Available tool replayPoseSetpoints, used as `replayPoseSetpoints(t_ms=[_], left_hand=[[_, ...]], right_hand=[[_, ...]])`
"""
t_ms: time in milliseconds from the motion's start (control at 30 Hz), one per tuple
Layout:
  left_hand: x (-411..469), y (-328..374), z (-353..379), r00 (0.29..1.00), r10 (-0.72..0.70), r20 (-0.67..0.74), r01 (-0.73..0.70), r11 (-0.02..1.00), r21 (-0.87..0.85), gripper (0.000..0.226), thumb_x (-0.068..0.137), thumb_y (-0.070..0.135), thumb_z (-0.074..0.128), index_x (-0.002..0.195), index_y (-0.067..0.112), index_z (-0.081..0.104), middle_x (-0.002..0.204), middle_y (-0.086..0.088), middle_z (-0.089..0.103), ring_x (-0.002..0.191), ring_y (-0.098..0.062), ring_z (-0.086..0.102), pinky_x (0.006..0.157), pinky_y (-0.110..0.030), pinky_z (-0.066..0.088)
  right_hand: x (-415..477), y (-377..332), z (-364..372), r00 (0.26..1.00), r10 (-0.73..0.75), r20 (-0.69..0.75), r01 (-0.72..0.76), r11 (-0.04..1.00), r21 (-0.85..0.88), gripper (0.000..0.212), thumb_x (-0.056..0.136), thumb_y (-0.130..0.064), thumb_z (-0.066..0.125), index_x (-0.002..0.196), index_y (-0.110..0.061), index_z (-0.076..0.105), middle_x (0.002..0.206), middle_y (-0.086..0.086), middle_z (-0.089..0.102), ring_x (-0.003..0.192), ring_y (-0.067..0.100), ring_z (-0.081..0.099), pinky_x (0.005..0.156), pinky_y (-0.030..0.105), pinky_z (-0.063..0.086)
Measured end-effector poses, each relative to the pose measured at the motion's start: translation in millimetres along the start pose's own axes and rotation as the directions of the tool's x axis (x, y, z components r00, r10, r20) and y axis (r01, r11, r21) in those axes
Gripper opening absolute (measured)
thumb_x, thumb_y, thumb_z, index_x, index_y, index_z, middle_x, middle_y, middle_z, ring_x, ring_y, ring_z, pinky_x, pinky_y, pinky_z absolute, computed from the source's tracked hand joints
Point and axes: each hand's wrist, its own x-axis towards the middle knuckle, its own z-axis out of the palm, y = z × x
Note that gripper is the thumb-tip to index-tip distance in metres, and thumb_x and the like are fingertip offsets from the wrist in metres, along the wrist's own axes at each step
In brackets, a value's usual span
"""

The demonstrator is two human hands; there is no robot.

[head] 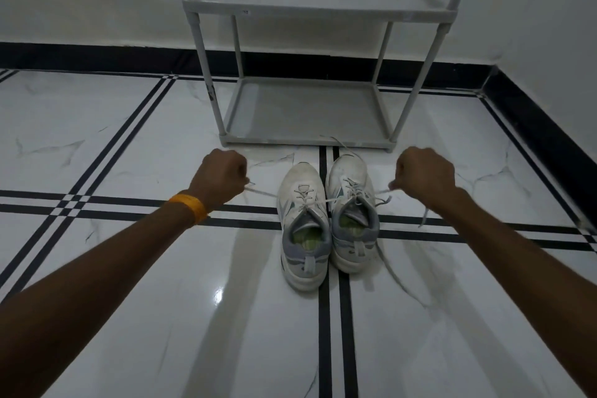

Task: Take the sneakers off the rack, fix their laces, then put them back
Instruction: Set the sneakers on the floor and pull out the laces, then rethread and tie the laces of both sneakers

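the left hand (223, 175) is closed in a fist around one end of a white shoelace (263, 193), and the right hand (424, 175) is closed the same way on the other end; the lace runs taut between them across the left sneaker (303, 223), from its eyelets out to each side. an orange wristband (190, 206) sits on the left wrist. the two white and grey sneakers stand side by side on the glossy white floor tiles (129, 145), toes pointing toward the grey two-shelf rack (318, 6), just in front of its lower shelf. the right sneaker (353, 213) touches the left one along its inner side, and its own laces lie loose, one trailing over the floor to its right. both rack shelves hold no shoes. black stripes cross the tiles under the shoes.
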Motion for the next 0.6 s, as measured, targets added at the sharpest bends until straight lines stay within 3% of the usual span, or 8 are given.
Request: replayPoseSetpoints(t_ms=[133,233,367,467,600], left_hand=[[-16,-31,18,0.990,-0.111,0.092,0.101,0.989,0.107,0.017,0.083,0.021,0.073,0.083,0.005,0.073,0.085,-0.016,0.073,0.080,-0.033,0.064,0.071,-0.034,0.050],[-23,-22,30,0.983,-0.087,0.161,0.058,0.983,0.176,0.023,0.090,0.027,0.064,0.097,0.007,0.073,0.096,-0.014,0.071,0.086,-0.029,0.065,0.074,-0.034,0.052],[-24,19,43,0.989,0.065,0.133,-0.042,0.985,-0.165,0.024,0.094,0.025,0.059,0.110,0.013,0.071,0.115,-0.006,0.070,0.105,-0.025,0.063,0.092,-0.034,0.047],[-26,52,55,0.970,0.149,0.193,-0.080,0.941,-0.328,0.020,0.093,0.019,0.061,0.110,0.013,0.070,0.114,-0.006,0.071,0.104,-0.022,0.064,0.090,-0.028,0.046],[-29,67,65,0.980,0.063,0.188,0.006,0.938,-0.346,0.010,0.092,0.014,0.062,0.098,0.009,0.067,0.101,-0.009,0.070,0.089,-0.022,0.063,0.080,-0.029,0.051]], right_hand=[[-15,11,37,0.993,-0.004,0.117,0.004,1.000,0.004,0.026,0.072,-0.030,0.082,0.081,-0.009,0.070,0.083,0.013,0.071,0.077,0.031,0.066,0.063,0.028,0.042],[-18,4,49,0.986,-0.059,0.157,0.060,0.998,0.000,0.014,0.079,-0.022,0.068,0.084,-0.010,0.071,0.087,0.012,0.071,0.077,0.029,0.065,0.061,0.028,0.043],[-17,-20,42,0.976,-0.212,-0.040,0.213,0.977,0.030,0.019,0.086,-0.013,0.059,0.099,-0.011,0.073,0.101,0.011,0.066,0.099,0.031,0.058,0.069,0.032,0.044],[-28,-54,31,0.937,-0.313,-0.156,0.337,0.927,0.163,0.018,0.087,-0.015,0.061,0.101,-0.014,0.072,0.106,0.006,0.067,0.102,0.026,0.057,0.075,0.033,0.046],[-41,-78,48,0.887,-0.446,0.123,0.403,0.875,0.269,0.014,0.086,-0.019,0.064,0.097,-0.017,0.073,0.099,0.004,0.072,0.090,0.023,0.067,0.073,0.032,0.051]])
